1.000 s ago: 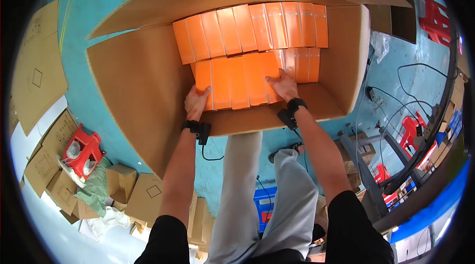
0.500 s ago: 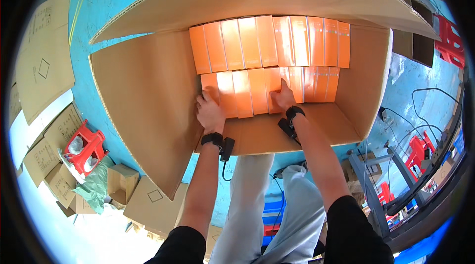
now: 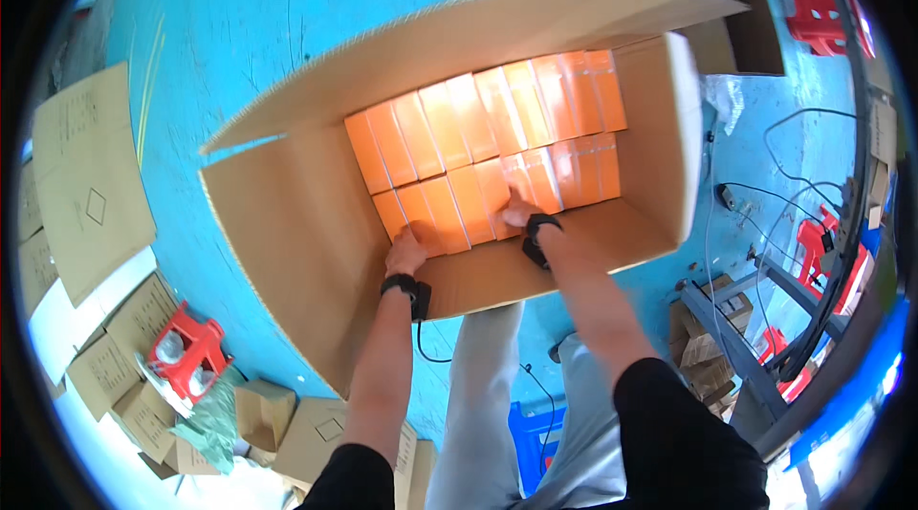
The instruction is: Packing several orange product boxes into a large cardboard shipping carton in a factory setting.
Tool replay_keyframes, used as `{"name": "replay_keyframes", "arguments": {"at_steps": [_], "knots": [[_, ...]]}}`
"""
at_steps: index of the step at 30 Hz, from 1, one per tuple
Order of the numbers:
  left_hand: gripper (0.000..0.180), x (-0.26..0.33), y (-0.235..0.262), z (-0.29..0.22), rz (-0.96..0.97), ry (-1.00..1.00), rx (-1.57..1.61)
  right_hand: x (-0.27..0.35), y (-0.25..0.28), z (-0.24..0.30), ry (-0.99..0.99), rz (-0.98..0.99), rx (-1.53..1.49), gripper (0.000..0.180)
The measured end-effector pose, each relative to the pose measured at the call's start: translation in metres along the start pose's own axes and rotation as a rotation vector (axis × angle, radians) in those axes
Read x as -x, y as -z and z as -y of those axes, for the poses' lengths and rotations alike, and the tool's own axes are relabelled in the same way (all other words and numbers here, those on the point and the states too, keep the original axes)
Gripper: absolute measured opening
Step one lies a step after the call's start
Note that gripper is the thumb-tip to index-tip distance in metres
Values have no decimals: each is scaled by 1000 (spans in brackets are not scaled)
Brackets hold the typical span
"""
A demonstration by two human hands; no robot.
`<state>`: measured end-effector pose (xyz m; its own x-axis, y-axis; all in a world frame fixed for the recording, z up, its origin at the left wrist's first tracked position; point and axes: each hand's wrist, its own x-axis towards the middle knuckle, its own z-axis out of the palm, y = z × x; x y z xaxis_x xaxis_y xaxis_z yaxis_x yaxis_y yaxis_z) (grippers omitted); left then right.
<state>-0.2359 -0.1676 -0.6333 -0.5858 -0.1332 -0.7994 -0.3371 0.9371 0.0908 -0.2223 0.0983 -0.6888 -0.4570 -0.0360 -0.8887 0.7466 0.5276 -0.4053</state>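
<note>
A large open brown carton point(image 3: 277, 214) holds slim glossy orange boxes standing side by side in two rows. The far row point(image 3: 448, 123) runs along the back wall, and the near row point(image 3: 449, 209) lies against it. At the near row's left end, my left hand point(image 3: 406, 252) is closed over the front edge of the orange boxes, its fingertips partly hidden. My right hand point(image 3: 519, 212) grips around the middle of that row, thumb on top and other fingers hidden down the near side. Both wrists wear black straps with small devices.
Long carton flaps point(image 3: 478, 22) stand up at the back. Flattened cardboard point(image 3: 96, 156) and a red stool point(image 3: 189, 352) lie to the left. On the right are a grey metal frame point(image 3: 732, 347), loose black cables point(image 3: 794, 132) and another carton point(image 3: 755, 22).
The view has shifted, so the carton appears lower and tilted, its left end nearer me. Both hands remain at the near row of orange boxes.
</note>
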Motion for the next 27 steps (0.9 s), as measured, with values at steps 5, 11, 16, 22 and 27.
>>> {"name": "replay_keyframes", "arguments": {"at_steps": [5,11,16,22,27], "knots": [[21,126,90,-48,24,-397,182,121,23,83,-134,-263,13,60],[22,326,163,-111,321,-663,252,390,24,115,515,-401,-940,37],[18,517,178,-218,802,-573,1064,642,100,100,657,-421,-1568,46],[21,674,114,-306,1077,-585,940,807,126,14,963,-794,-1601,54],[37,807,-1,-336,1455,-317,736,885,116,-96,961,-1234,-1602,56]]}}
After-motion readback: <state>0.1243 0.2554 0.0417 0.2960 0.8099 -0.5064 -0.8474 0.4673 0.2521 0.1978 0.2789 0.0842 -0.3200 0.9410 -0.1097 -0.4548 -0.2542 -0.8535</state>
